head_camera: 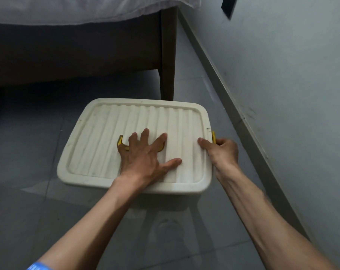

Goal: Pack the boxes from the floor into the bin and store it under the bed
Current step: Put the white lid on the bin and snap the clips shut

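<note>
L hand [145,152] spread flat on bin lid [99,137], prob pressing it down, partly covering yellow handle [120,142]. R hand [221,151] curled round side clip [214,137], thumb on rim, likely latching. Bin [165,189] on floor, just beside bed leg [167,55], not yet under bed.

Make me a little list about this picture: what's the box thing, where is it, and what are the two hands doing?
thing: white storage bin with ribbed lid on
place: grey floor, in front of bed leg, not yet under bed
left hand: flat on lid, fingers spread, over a yellow piece
right hand: grip on yellow side latch
loose boxes: none in view
</note>
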The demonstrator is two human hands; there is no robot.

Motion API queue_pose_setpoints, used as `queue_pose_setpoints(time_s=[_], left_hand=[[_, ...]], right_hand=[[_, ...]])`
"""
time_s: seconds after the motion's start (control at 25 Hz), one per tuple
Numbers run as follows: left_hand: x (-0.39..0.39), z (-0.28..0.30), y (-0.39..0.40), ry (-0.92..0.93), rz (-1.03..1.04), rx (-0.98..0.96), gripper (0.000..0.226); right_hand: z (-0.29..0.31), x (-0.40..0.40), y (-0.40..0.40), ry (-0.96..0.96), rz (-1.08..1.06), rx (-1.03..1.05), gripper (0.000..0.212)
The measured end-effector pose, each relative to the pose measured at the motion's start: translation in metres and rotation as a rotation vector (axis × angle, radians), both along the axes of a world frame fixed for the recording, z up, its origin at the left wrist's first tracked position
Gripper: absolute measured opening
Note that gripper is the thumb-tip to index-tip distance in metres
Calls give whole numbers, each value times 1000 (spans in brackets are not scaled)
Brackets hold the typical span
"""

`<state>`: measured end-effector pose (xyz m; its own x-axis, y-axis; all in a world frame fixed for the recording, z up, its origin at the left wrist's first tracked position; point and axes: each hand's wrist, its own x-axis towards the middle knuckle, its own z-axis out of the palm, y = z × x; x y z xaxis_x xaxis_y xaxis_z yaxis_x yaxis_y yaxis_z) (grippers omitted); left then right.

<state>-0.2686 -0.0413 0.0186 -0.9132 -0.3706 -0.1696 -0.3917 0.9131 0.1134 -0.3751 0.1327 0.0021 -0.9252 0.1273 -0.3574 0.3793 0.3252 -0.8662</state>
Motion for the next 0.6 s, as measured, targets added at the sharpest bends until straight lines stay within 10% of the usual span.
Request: queue_pose_setpoints(time_s=[0.28, 0.4, 0.6], left_hand=[[-6, -8, -5, 56, -37, -126, 84], [0, -6, -32, 223, -41, 129, 56], [61, -12, -110, 175, 301, 48, 53]], right_hand=[[6, 3, -13, 237, 37, 343, 27], [3, -6, -8, 262, 40, 369, 26], [18, -33, -13, 309, 309, 633, 31]])
